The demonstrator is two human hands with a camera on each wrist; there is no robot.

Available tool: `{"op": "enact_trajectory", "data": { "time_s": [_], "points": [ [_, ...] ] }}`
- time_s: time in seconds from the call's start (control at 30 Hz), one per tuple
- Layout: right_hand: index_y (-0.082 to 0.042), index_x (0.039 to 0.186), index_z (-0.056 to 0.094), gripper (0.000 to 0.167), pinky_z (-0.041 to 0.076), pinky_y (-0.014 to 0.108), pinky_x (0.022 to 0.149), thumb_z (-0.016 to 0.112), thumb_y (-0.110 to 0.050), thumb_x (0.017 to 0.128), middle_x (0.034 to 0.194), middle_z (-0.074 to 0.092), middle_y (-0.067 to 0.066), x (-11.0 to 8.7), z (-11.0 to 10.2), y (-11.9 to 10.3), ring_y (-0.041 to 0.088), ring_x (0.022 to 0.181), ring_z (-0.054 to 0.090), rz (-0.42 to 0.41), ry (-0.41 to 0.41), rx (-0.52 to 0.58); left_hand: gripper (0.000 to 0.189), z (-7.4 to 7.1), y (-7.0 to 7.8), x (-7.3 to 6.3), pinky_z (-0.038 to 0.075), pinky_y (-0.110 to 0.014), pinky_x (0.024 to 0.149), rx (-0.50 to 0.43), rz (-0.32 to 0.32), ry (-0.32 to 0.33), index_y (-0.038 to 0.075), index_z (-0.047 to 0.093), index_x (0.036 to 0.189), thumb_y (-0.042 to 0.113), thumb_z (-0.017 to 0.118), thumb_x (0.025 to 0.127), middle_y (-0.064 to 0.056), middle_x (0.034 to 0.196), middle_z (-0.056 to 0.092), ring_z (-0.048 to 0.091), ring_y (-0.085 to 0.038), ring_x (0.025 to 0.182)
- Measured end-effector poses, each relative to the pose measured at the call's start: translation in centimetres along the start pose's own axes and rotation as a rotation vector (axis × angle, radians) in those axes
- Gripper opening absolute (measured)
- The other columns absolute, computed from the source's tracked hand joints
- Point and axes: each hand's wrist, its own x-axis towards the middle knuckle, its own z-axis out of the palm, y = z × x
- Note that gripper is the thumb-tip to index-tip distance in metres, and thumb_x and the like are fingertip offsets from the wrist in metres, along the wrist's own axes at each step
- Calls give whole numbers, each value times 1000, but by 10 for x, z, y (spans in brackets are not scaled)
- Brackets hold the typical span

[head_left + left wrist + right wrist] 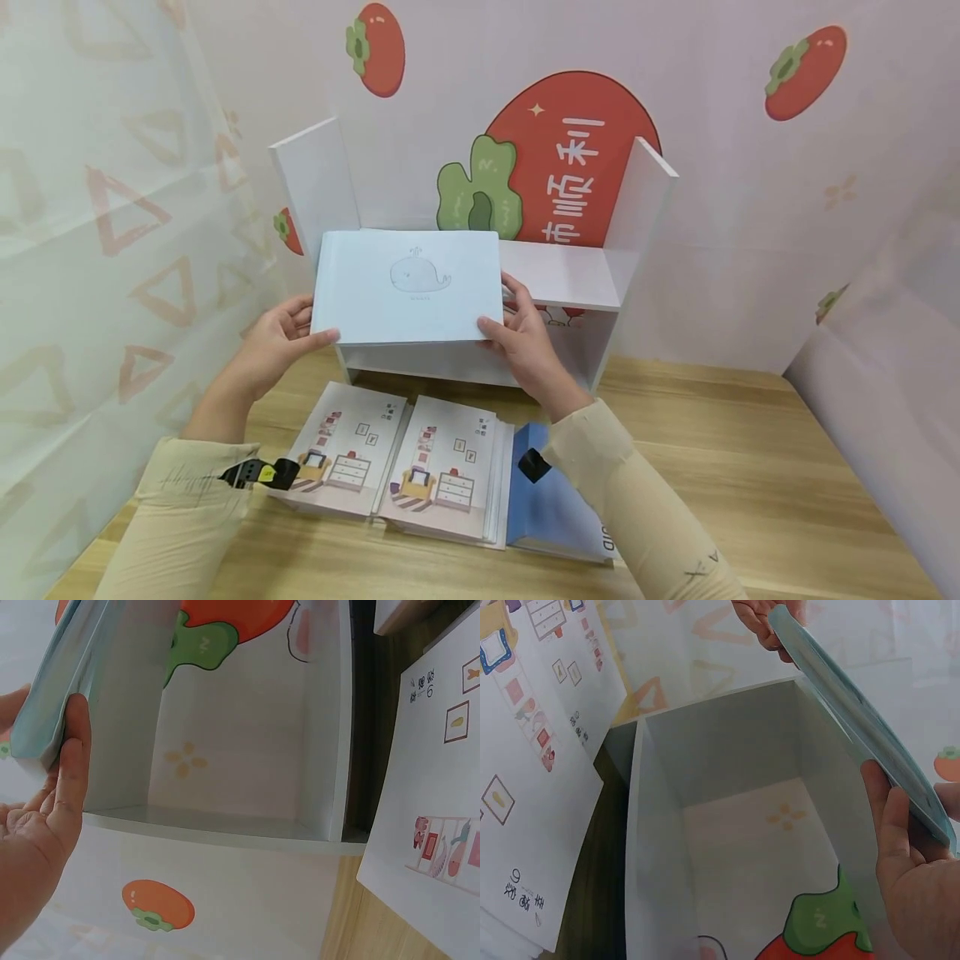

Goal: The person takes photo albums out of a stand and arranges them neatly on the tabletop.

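A pale blue book [408,287] with a whale drawn on its cover is held up level in front of the white shelf [558,275]. At its left end my left hand [270,346] grips the edge, thumb on the near corner. My right hand [525,342] pinches the right end, thumb on top and fingers behind. In the left wrist view the book [56,697] shows edge-on between thumb and fingers. The right wrist view shows the book [855,724] tilted, its slim edge above the shelf's open lower compartment [739,847].
Two white books with room drawings, the left book [348,450] and the middle book [442,471], lie on the wooden table [720,467]. Beside them lies a blue book [555,508], partly under my right forearm. A patterned curtain [712,250] hangs behind the shelf.
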Motion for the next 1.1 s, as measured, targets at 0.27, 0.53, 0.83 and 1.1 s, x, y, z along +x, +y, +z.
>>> {"op": "enact_trajectory", "data": {
  "time_s": [0.27,0.53,0.83,1.1],
  "points": [
    [-26,153,20,72,58,28,87,56,3,98,141,53,19,-11,-13,1,22,114,64,-3,-49,-34,68,7,-3,0,53,-15,89,-50,39,-95,-12,24,149,3,63,96,23,119,62,64,4,106],
    [-29,153,19,75,56,38,94,58,1,97,139,55,23,-24,-26,2,24,116,65,-3,-84,-76,69,16,-1,-5,53,-16,89,-24,18,-131,-11,26,149,4,65,95,18,120,60,64,3,107],
    [-30,158,17,83,56,32,93,62,1,95,139,57,22,-36,-37,2,18,113,67,-22,-110,-125,70,22,4,-10,54,-17,88,-32,21,-172,-11,23,150,4,64,95,7,127,58,64,2,108],
    [-25,156,18,84,55,23,89,66,1,92,126,65,21,-48,-47,-2,12,102,70,-29,-98,-195,65,32,2,-11,56,-19,85,-39,50,-197,-14,28,146,0,64,94,19,117,63,67,-1,104]
  ]
}}
